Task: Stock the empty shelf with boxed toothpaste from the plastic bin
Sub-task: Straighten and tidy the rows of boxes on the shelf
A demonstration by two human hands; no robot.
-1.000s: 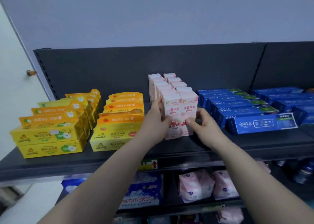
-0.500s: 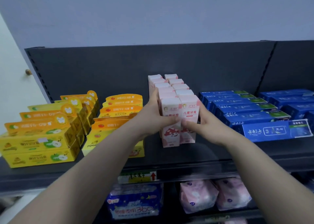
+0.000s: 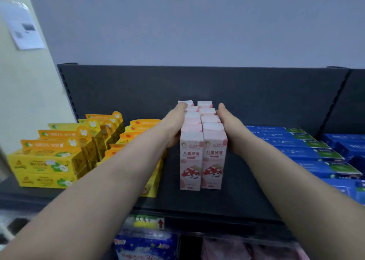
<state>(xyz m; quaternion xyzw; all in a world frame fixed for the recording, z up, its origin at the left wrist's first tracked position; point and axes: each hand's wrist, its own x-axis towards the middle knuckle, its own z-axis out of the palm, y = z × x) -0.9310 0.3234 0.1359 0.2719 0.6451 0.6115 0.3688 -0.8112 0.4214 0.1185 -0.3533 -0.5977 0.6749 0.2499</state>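
Two rows of upright pink toothpaste boxes [image 3: 202, 159] with a mushroom print stand on the dark shelf [image 3: 197, 204], running from near its front towards the back panel. My left hand [image 3: 175, 123] lies flat along the left side of the rows, fingers straight and reaching to the rear boxes. My right hand [image 3: 229, 127] presses flat along the right side the same way. Both palms touch the boxes. The plastic bin is out of view.
Yellow and orange toothpaste boxes [image 3: 59, 157] are stacked on the shelf's left. Blue boxes [image 3: 308, 151] lie in rows on the right. A lower shelf holds blue [image 3: 146, 244] and pink packs [image 3: 246, 250]. A wall with a paper notice [image 3: 23, 28] rises at left.
Both hands let go of the front pink boxes and slid back along the outer sides of the rows, fingers straightened. The camera moved closer and lower.
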